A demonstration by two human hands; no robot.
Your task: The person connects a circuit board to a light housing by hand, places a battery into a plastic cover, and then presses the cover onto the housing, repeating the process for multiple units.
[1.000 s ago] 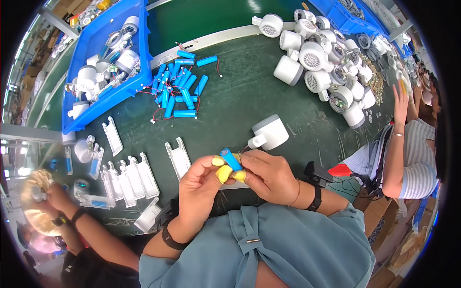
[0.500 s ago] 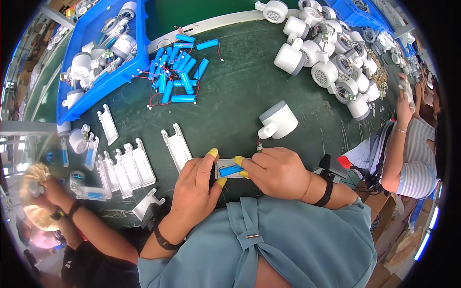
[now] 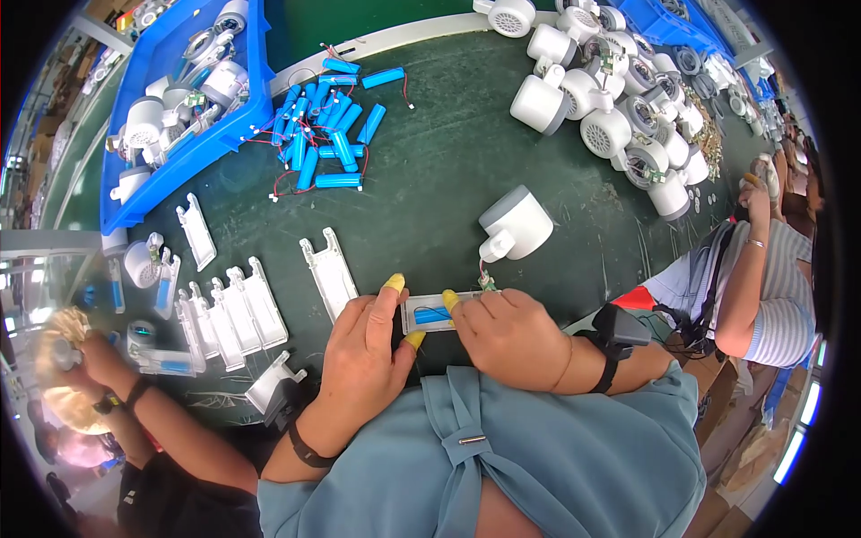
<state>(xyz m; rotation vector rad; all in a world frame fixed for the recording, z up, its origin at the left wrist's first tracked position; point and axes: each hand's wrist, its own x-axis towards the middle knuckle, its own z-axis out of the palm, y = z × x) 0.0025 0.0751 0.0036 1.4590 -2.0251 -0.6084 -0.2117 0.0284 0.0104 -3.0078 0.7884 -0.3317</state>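
Observation:
My left hand (image 3: 363, 359), with yellow finger covers on thumb and forefinger, grips the left end of a white plastic handle shell (image 3: 409, 322). A blue cylindrical battery (image 3: 433, 315) with a dark wire lies inside the shell. My right hand (image 3: 516, 342) is closed over the shell's right end, its yellow-covered finger at the upper rim; its thumb is hidden. Just beyond my right knuckles is a small green circuit board (image 3: 487, 282). Wires run from it to a white cup-shaped housing (image 3: 520, 224) with a grey rim.
Loose blue batteries (image 3: 336, 134) with red wires lie beyond. Several white shells (image 3: 238, 314) stand in a row at left, near a blue bin (image 3: 184, 188) of parts. White housings (image 3: 605, 134) pile up at far right. Co-workers' arms (image 3: 179, 430) show at both sides.
My right hand has shifted slightly; its thumb no longer shows against the battery. The battery now lies straighter along the shell. My left hand keeps its hold.

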